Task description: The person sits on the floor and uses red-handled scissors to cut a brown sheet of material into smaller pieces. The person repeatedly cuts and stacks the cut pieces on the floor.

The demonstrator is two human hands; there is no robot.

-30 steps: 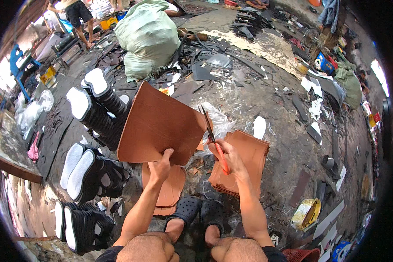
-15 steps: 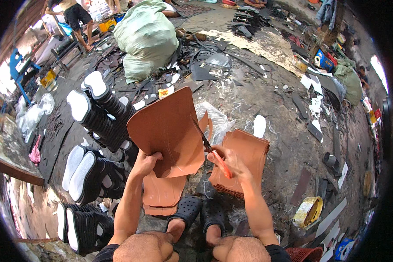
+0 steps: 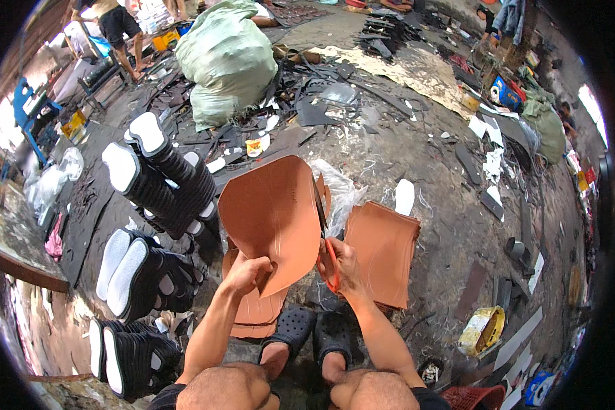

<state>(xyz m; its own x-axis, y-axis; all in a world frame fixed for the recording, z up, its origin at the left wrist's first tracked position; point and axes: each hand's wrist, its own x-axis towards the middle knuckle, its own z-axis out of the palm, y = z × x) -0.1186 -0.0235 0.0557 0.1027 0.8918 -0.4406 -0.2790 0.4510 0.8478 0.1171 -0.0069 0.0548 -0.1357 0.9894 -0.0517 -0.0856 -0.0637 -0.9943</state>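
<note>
My left hand (image 3: pixel 251 273) is closed on the lower edge of a reddish-brown sheet (image 3: pixel 270 212), which is raised and bent and has faint outlines on it. In my right hand (image 3: pixel 342 263) is a pair of scissors (image 3: pixel 333 260) with orange handles; the dark blades stand at the sheet's right edge. A strip of the same brown material hangs behind the blades. Beneath my left hand a pile of cut brown pieces (image 3: pixel 256 318) lies on the floor. Right of my right hand rests a stack of brown sheets (image 3: pixel 383 253).
Tall stacks of black and white soles (image 3: pixel 174 178) stand on the left. A large pale green sack (image 3: pixel 227 68) sits ahead among dark scraps. At the right lie a yellow container (image 3: pixel 482 331) and a red basket (image 3: pixel 473 396). A person (image 3: pixel 119 31) stands at the far left.
The brown sheet has moved down and right and turned slightly. My right hand with the scissors has shifted left, closer to the sheet. A person now shows at the upper right.
</note>
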